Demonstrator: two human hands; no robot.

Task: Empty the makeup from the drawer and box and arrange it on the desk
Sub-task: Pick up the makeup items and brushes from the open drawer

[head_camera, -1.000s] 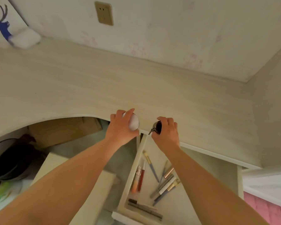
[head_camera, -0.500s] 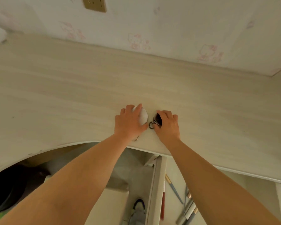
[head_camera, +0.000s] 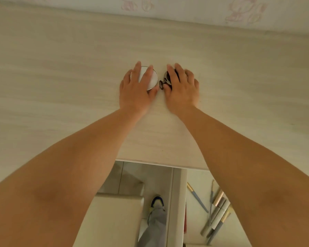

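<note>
A round white compact with a silver rim lies flat on the pale wooden desk. My left hand rests over it, fingers spread across its top and thumb at its near edge. Right beside it sits a small dark round case with a metal ring clasp, mostly covered by my right hand, whose fingers and thumb hold it against the desk. The two items almost touch. Below the desk edge the open drawer shows several makeup pencils and tubes.
The wall with pink cartoon prints runs along the desk's far edge. Under the desk I see a white box or stool top, tiled floor and a foot in a shoe. My forearms cover much of the near desk.
Both hands have carried the compact and the dark case from the drawer edge farther onto the desk and pressed them down side by side. The view has tilted down toward the desk.
</note>
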